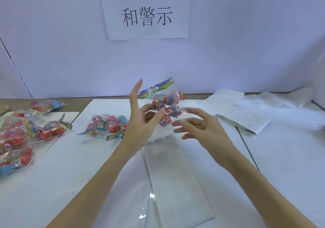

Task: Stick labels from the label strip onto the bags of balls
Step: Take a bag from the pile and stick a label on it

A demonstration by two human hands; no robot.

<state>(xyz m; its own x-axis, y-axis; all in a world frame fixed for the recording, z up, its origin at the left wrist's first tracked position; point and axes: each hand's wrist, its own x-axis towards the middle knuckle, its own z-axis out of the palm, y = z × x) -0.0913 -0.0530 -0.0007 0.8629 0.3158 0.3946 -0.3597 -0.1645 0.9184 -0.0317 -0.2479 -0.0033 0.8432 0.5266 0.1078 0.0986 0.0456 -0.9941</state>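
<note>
While the label strip [175, 183] lies flat nearest the body, the right hand [204, 132] hovers above it with fingers loosely spread, holding nothing. Beyond, the left hand [140, 120] pinches a bag of balls [163, 102] aloft by thumb and fingers. Risk: slick film may slip or crease, wrinkling any label

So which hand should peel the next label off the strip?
Right, probably. The right hand is open and free, hovering above the label strip. The left hand pinches the bag held up off the table.
</note>
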